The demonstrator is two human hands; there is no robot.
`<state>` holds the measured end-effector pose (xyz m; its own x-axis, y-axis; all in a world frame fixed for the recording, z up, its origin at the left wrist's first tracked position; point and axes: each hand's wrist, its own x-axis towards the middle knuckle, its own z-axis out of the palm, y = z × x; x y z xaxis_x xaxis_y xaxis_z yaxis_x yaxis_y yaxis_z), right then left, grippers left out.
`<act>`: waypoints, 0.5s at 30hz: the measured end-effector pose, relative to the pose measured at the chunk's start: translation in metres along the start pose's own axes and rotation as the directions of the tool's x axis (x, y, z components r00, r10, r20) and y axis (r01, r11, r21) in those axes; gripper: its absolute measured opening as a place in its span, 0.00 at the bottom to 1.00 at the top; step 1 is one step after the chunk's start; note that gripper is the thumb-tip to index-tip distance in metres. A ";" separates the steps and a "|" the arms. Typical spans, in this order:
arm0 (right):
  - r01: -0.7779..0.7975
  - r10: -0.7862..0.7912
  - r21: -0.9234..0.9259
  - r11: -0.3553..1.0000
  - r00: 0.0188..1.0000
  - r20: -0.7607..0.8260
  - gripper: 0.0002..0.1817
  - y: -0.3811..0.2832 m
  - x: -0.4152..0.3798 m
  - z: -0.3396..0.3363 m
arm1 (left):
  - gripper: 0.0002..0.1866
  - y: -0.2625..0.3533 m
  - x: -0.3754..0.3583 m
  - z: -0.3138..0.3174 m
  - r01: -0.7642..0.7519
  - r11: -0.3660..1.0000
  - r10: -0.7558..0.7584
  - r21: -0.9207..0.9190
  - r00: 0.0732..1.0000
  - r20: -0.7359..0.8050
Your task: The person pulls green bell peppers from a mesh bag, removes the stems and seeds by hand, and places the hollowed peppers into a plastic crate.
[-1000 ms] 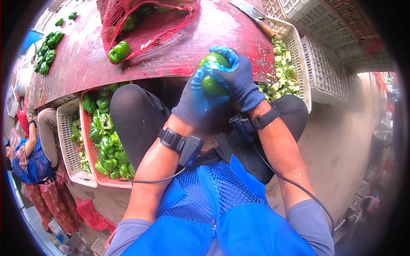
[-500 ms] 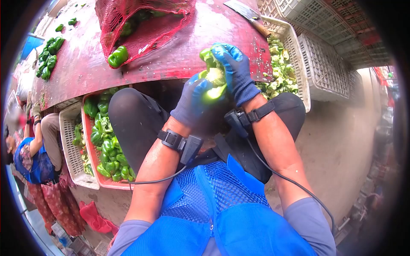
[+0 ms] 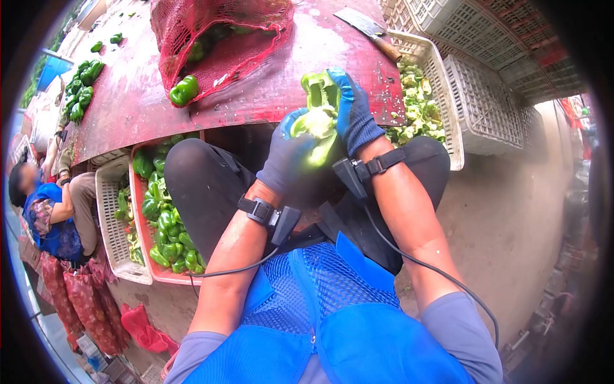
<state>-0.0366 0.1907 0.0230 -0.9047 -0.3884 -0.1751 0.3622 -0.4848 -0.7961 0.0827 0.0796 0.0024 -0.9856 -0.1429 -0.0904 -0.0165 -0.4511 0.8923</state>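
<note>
Between my gloved hands a green bell pepper (image 3: 318, 118) is split apart, its pale core and hollow inside facing up. My left hand (image 3: 284, 150) is closed around the lower part with the core. My right hand (image 3: 354, 109) grips the upper part from the right side. Both hands wear blue-coated gloves and are held over my lap at the table's near edge. Beyond them a whole green pepper (image 3: 184, 91) lies at the mouth of a red mesh sack (image 3: 192, 38). Some fingertips are hidden behind the pepper.
A knife (image 3: 368, 32) lies on the red table (image 3: 128, 99). A crate of pepper scraps (image 3: 422, 105) stands right, near a grey crate (image 3: 483, 105). At left are an orange crate (image 3: 144, 240) of peppers and a white crate (image 3: 121, 253). A co-worker (image 3: 54, 211) sits far left.
The pepper has opened wider, showing more of its hollow and core. My left hand has turned slightly, and the camera view has shifted a little.
</note>
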 end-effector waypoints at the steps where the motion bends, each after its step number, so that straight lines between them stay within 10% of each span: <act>1: -0.069 0.069 0.013 0.998 0.998 -0.006 0.16 -0.002 0.000 0.000 | 0.30 0.000 0.000 0.000 0.018 0.995 -0.013 0.096 0.999 -0.051; 6: 0.135 -0.133 -0.182 0.974 0.991 0.027 0.22 0.016 0.024 -0.011 | 0.29 0.004 -0.002 -0.008 0.027 0.987 -0.019 0.160 0.999 -0.050; 8: -0.143 0.134 -0.113 0.983 0.988 -0.082 0.24 -0.002 0.018 -0.007 | 0.29 0.009 -0.003 -0.009 0.007 0.977 0.000 0.215 0.999 -0.036; 12: -0.119 0.081 -0.376 0.919 0.990 -0.115 0.27 0.006 0.046 -0.021 | 0.29 0.013 -0.011 -0.013 0.000 0.909 0.038 0.418 0.996 -0.081; 14: -0.063 0.045 -0.814 0.578 0.998 -0.046 0.30 0.017 0.063 -0.032 | 0.29 0.017 -0.014 -0.012 0.004 0.878 0.056 0.478 0.992 -0.111; 15: 0.255 -0.076 -0.967 0.019 0.965 0.252 0.32 0.021 0.070 -0.036 | 0.28 0.023 -0.016 -0.007 0.003 0.900 0.059 0.436 0.990 -0.128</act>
<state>-0.1003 0.1817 -0.0274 -0.8437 -0.5354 0.0382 -0.4403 0.6496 -0.6198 0.0995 0.0653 0.0206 -0.9553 -0.2806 -0.0934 -0.0909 -0.0221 0.9956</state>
